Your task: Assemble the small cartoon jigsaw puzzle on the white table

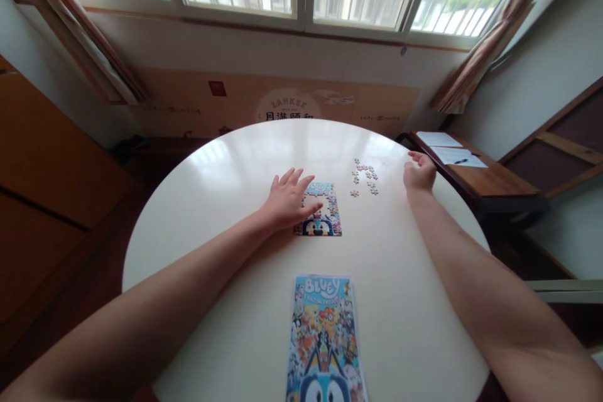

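My left hand [285, 202] has its fingers spread over the left part of a partly assembled jigsaw puzzle [334, 213], with nothing in its grasp. The puzzle's border is joined, and a blue cartoon dog face shows along the bottom. White gaps are visible in its middle, partly hidden by my fingers. Farther right lie several loose puzzle pieces [366, 169] in a scattered group. Beyond them, near the table's right edge, my right hand [421, 174] is curled closed; whether anything is inside it is hidden. Closer to me lies a printed "Bluey" picture sheet [324, 333].
All of this is on a round white table [211, 195]. At the right, a wooden side table [499, 177] bears papers [452, 156] and a pen. Behind are a long printed cardboard panel [179, 97], barred windows and curtains. An orange-brown cabinet [47, 201] stands left.
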Demonstrator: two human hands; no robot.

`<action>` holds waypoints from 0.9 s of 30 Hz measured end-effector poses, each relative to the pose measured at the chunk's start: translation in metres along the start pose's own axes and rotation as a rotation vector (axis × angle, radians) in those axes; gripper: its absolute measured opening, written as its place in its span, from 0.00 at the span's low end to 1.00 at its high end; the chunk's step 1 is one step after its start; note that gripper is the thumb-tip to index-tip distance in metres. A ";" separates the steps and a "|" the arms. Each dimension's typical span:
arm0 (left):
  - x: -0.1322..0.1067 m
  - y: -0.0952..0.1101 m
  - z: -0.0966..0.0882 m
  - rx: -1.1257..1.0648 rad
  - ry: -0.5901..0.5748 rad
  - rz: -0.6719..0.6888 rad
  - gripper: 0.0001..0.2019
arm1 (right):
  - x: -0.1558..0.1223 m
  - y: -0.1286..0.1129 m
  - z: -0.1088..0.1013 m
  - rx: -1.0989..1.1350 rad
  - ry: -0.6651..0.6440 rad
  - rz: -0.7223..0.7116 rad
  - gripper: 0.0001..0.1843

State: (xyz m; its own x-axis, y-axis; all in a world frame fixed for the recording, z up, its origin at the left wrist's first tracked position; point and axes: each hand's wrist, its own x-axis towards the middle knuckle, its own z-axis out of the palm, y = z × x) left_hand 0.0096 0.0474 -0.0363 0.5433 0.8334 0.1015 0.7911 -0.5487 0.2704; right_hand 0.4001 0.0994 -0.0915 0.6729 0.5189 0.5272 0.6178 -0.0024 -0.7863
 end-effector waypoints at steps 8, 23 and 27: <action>0.005 0.005 0.003 0.038 -0.117 -0.040 0.43 | 0.006 0.010 0.002 -0.049 -0.086 0.044 0.21; 0.008 -0.019 0.006 -0.134 0.110 -0.006 0.30 | -0.013 -0.020 -0.002 -0.120 -0.167 -0.194 0.21; 0.014 -0.037 0.005 -0.266 0.317 -0.014 0.25 | -0.021 -0.036 0.001 -0.141 -0.250 -0.347 0.23</action>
State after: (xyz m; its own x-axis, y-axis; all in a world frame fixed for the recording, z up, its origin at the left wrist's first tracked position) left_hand -0.0107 0.0789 -0.0494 0.3868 0.8426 0.3747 0.6749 -0.5356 0.5077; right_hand 0.3637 0.0893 -0.0748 0.3075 0.7002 0.6443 0.8509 0.1008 -0.5156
